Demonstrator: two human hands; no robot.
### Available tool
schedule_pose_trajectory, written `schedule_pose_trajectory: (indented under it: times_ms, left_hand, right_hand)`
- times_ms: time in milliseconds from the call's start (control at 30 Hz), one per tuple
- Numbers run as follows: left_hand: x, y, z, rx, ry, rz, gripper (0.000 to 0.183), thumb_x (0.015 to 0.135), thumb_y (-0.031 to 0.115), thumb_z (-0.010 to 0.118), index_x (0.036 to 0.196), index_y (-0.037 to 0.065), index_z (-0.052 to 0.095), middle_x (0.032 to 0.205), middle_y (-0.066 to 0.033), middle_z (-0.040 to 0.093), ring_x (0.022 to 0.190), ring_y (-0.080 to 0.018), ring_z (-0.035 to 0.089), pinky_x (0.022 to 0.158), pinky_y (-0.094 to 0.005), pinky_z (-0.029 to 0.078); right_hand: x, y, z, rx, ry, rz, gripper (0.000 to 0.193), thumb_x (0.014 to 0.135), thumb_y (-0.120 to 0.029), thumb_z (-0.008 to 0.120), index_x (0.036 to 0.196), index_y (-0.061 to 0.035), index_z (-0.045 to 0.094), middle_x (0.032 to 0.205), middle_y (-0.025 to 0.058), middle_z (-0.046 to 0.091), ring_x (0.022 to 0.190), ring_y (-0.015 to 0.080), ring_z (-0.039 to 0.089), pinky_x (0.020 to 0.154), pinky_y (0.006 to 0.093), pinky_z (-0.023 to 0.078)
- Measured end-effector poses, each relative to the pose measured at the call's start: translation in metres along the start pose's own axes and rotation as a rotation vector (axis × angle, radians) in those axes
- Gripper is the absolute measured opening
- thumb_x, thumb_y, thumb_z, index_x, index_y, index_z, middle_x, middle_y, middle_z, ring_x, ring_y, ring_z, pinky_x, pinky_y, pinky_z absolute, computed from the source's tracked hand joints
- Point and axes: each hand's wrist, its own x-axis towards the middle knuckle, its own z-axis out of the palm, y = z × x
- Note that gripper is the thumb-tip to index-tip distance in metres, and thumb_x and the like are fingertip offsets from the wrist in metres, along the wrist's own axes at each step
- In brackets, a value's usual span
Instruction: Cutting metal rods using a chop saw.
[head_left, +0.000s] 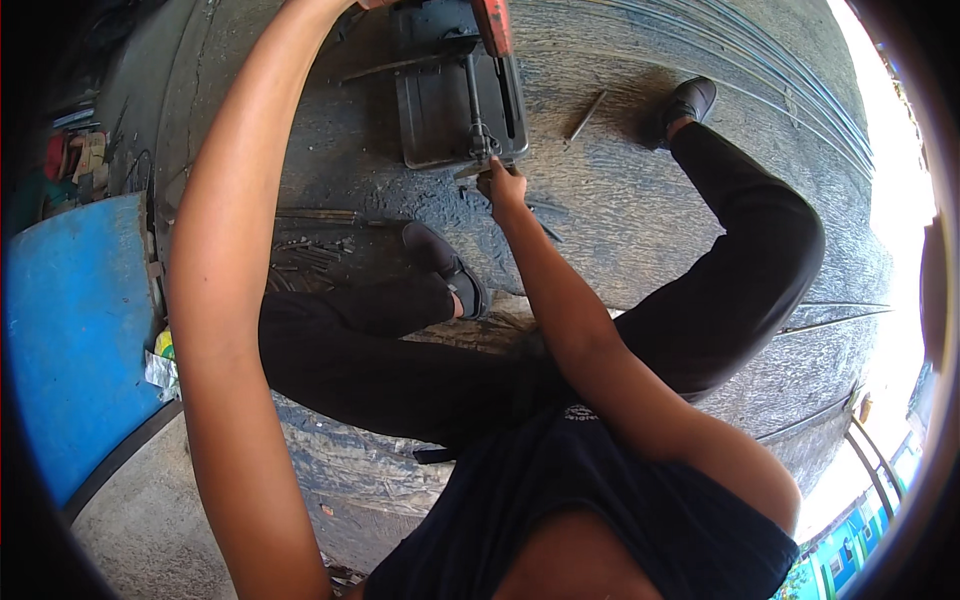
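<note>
Well, a dark metal base (432, 130) lies flat on the rough, rippled gray ground (620, 200), just past the left shoe (430, 250). It is shaped like a tray, with round corners and a raised rim. A smooth round rod (473, 95) runs along it toward its near edge, and a thick, worn red part (492, 25) sits over its right side. The right hand (508, 187) is at the near right corner of the base, by the end of the rod. Its fingers look bent in, but I cannot tell what they pinch. The left hand (372, 3) is off the left edge of the base, and nearly all of it is cut off, so I cannot tell how its fingers are. Dark crumbs (430, 195) lie just off the near edge. A short, thin stick (587, 117) lies off the right edge. Stubby dark bars (315, 250) lie in a pile off the near left corner. Long, thin rods (790, 70) lie near the ground's right edge
</note>
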Motion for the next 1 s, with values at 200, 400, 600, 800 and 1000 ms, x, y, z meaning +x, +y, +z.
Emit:
schedule_pose_trajectory:
  times_ms: [200,400,600,800,1000]
  left_hand:
    - [-0.001,0.002,0.0,0.014,0.013,0.014,0.079,0.101,0.049,0.057,0.158,-0.001,0.034,0.142,-0.0203,0.061,0.083,-0.0268,0.073,0.074,-0.0363,0.057]
    - [0.003,-0.002,0.001,-0.01,0.016,0.019,0.079,0.1,0.049,0.057,0.157,-0.002,0.036,0.142,-0.0201,0.062,0.082,-0.0266,0.073,0.074,-0.0364,0.057]
    - [0.003,-0.003,0.001,-0.029,0.012,0.011,0.079,0.1,0.049,0.057,0.156,-0.003,0.037,0.133,-0.0236,0.064,0.081,-0.0268,0.073,0.073,-0.0368,0.057]
    - [0.002,0.001,0.002,-0.011,0.041,0.021,0.079,0.099,0.05,0.058,0.155,-0.003,0.039,0.126,-0.023,0.068,0.081,-0.027,0.072,0.071,-0.037,0.057]
    - [-0.005,0.01,0.0,-0.024,0.041,0.026,0.076,0.099,0.05,0.057,0.152,-0.003,0.044,0.104,-0.0193,0.071,0.079,-0.0258,0.072,0.074,-0.0384,0.057]
  right_hand:
    - [-0.004,-0.009,-0.006,0.366,-0.159,0.289,0.045,0.107,-0.034,0.057,0.127,0.0064,0.051,0.128,0.0253,0.06,0.114,0.0348,0.064,0.102,0.0401,0.058]
    - [-0.007,0.002,-0.01,0.611,-0.197,0.196,0.055,0.108,-0.041,0.051,0.132,0.0087,0.047,0.134,0.0266,0.058,0.124,0.0398,0.061,0.112,0.0467,0.051]
    - [0.005,0.018,0.003,0.717,-0.107,0.252,0.053,0.108,-0.044,0.051,0.13,0.0044,0.053,0.131,0.0253,0.062,0.121,0.0394,0.063,0.11,0.0524,0.052]
    - [-0.026,-0.002,-0.005,-1.037,0.262,-0.776,0.055,0.085,-0.032,0.077,0.116,0.0098,0.061,0.12,0.0301,0.059,0.112,0.0494,0.061,0.096,0.0504,0.055]
    - [-0.063,-0.036,0.02,-1.521,0.058,-0.593,0.047,0.078,-0.033,0.082,0.106,0.0047,0.072,0.118,0.0257,0.063,0.113,0.0383,0.065,0.093,0.0435,0.058]
